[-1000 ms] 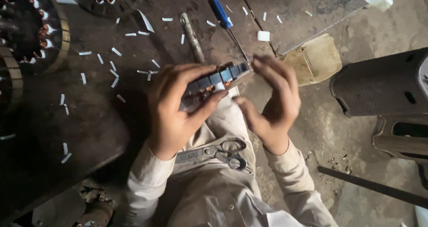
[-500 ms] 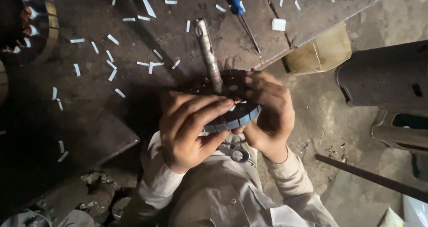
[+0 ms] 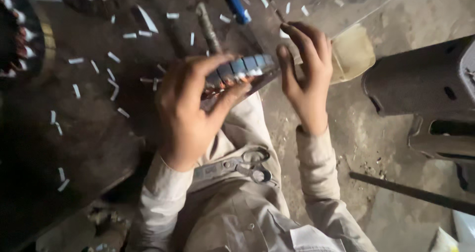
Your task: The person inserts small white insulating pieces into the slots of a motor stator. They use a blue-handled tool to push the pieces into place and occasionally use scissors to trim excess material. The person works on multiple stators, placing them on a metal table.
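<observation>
Left hand (image 3: 190, 108) hides most of stator ring (image 3: 242, 69); wound stator (image 3: 17, 34) cut by left edge.

Motor stator ring held at the workbench edge

A round stator (image 3: 240, 71), dark grey in segments with copper windings showing beneath, was gripped on edge and tilted by the left hand (image 3: 190, 116), just above the near edge of the workbench (image 3: 94, 133).

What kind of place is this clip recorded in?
Most likely a small motor-repair workshop. The left hand grips a ring-shaped stator core, the right hand open beside it. More wound stators sit on a dark workbench littered with white paper strips, plus a blue-handled screwdriver.
</observation>
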